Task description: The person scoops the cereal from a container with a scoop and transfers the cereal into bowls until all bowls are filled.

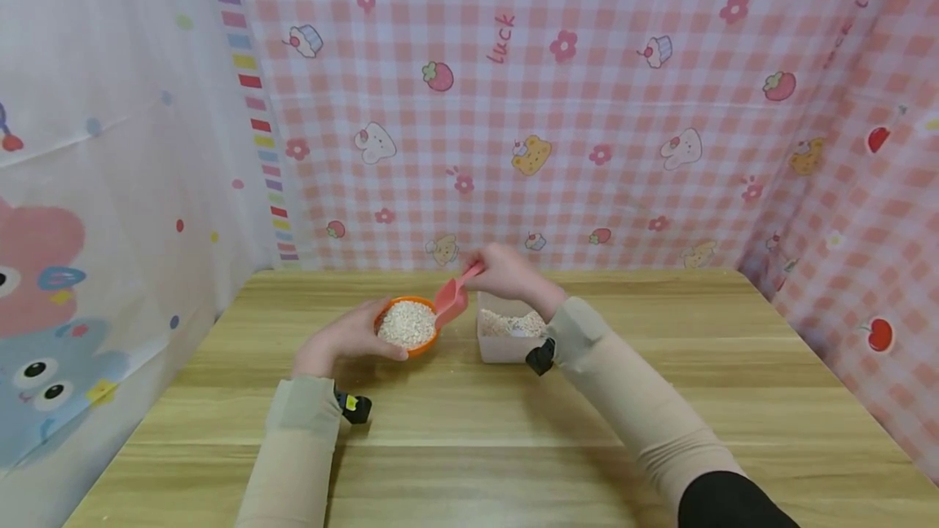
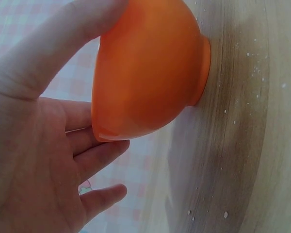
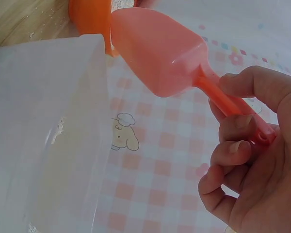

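Observation:
An orange bowl heaped with white rice-like grains stands left of centre on the table. My left hand holds it by the side, thumb along the near rim and fingertips at the far rim. In my right hand is the handle of a pink scoop, gripped between thumb and curled fingers. The scoop's lip tips down at the bowl's right rim, over the grains. Beneath the right forearm sits a translucent plastic box with more grains inside, partly hidden by the wrist.
Loose grains are scattered on the wooden table around the bowl. A pink checked cloth hangs behind the table's back edge, with further cloth at both sides. Each wrist carries a small black camera.

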{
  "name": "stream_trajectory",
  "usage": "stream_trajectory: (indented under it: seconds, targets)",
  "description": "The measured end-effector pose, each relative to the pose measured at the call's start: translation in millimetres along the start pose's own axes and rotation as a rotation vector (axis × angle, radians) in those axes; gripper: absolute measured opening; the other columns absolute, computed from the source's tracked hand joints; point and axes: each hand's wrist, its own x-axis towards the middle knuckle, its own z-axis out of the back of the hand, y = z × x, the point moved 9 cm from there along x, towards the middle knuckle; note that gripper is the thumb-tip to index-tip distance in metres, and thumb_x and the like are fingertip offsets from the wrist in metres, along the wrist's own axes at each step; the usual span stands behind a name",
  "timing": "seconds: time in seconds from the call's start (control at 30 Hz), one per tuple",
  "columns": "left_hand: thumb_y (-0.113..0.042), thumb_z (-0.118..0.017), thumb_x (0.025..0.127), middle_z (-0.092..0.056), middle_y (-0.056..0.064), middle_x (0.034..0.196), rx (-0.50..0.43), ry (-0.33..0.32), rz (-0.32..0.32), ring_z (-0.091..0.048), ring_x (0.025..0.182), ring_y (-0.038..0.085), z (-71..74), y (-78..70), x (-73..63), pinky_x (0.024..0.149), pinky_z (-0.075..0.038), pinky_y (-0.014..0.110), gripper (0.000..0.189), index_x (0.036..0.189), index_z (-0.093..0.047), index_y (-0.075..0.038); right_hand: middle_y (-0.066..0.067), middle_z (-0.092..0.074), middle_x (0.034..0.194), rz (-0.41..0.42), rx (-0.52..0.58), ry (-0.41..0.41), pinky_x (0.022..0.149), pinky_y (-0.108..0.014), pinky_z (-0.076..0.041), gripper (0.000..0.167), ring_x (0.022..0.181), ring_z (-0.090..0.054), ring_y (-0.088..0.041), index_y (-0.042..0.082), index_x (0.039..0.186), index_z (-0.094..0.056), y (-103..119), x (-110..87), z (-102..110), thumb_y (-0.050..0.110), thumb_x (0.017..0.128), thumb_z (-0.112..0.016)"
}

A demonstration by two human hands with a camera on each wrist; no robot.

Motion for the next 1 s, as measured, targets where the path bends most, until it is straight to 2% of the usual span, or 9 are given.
stream_trajectory:
  seconds: [0.37,0.7,1.0]
  targets:
    - [-0.039,-0.087,0.068,-0.046,0.018,0.14,-0.025,0.002,0.009,-0.044,0.125,0.032,-0.2,-1.8,-2.4,0.105,-0.036,0.05,0.106,0.148,-0.031,0.003,-0.002,-0.063,0.073,0.01,0.017,-0.013,0.056,-0.023,-0.043,0.013,0.06,-0.051,-0.012,0.004,0.09,-0.07,0,1.3,0,0.016,0.084,-0.072]
    - [-0.043,-0.086,0.068,-0.04,0.019,0.146,-0.035,0.018,0.029,-0.04,0.129,0.034,-4.6,-2.6,-0.6,0.106,-0.034,0.052,0.111,0.15,-0.026,0.002,-0.002,-0.064,0.075,-0.011,0.078,-0.019,0.056,-0.024,-0.046,0.016,0.06,-0.052,-0.013,0.004,0.093,-0.071,-10,0.0,-1,0.017,0.085,-0.072]
    - [-0.044,-0.085,0.068,-0.042,0.022,0.144,-0.001,0.002,-0.003,-0.041,0.13,0.036,-2.2,3.9,2.3,0.106,-0.033,0.053,0.111,0.148,-0.028,0.006,-0.003,-0.064,0.076,-0.015,0.127,-0.048,0.056,-0.023,-0.043,0.018,0.062,-0.051,-0.013,0.002,0.096,-0.071,-17,1.4,3,0.016,0.085,-0.071]
